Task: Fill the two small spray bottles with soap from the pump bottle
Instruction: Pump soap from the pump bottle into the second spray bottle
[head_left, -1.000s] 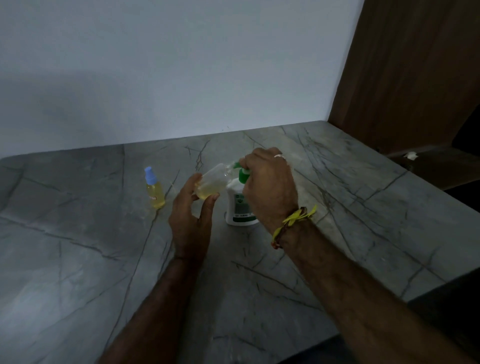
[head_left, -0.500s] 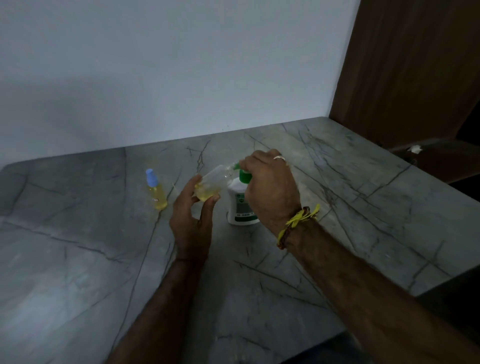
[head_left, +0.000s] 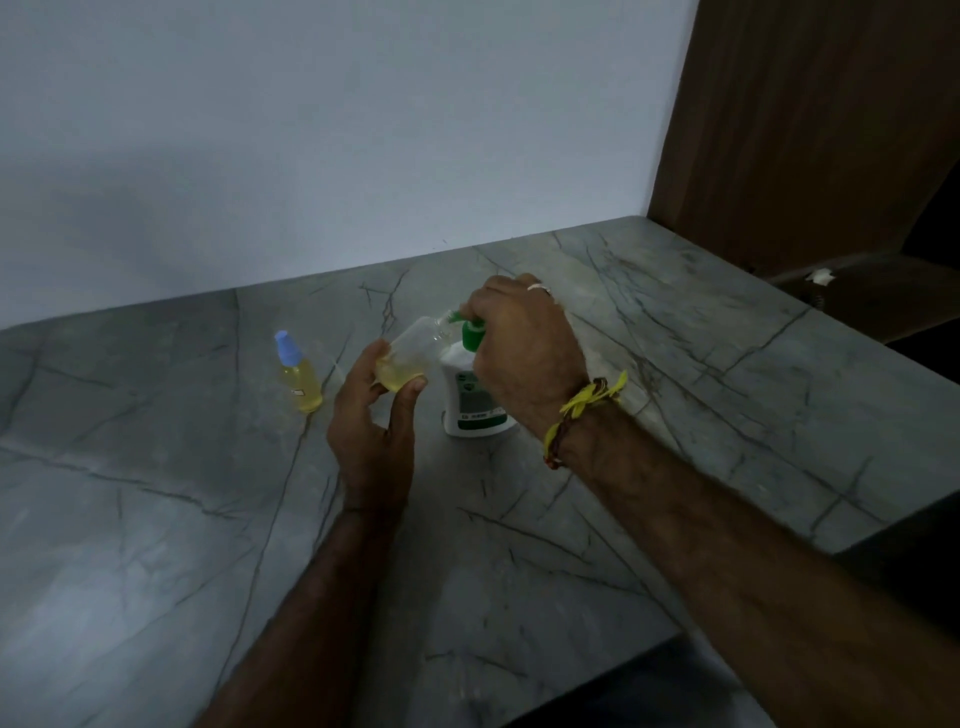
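Note:
My left hand (head_left: 371, 431) holds a small clear spray bottle (head_left: 410, 358) with no cap on it, tilted so its open neck meets the green nozzle of the pump bottle (head_left: 470, 400). Yellow soap fills the lower part of the tilted bottle. The white pump bottle stands upright on the grey stone counter (head_left: 156, 519). My right hand (head_left: 524, 353) rests over its green pump head, fingers curled on top. A second small spray bottle (head_left: 298, 376), full of yellow liquid and closed with a blue cap, stands upright to the left.
A white wall runs behind the counter. A brown wooden panel (head_left: 810, 130) rises at the right, with a lower dark surface holding a small white scrap (head_left: 821, 275). The counter's near edge drops off at the bottom right.
Both hands and the bottles keep the same pose. Only the head camera has shifted slightly.

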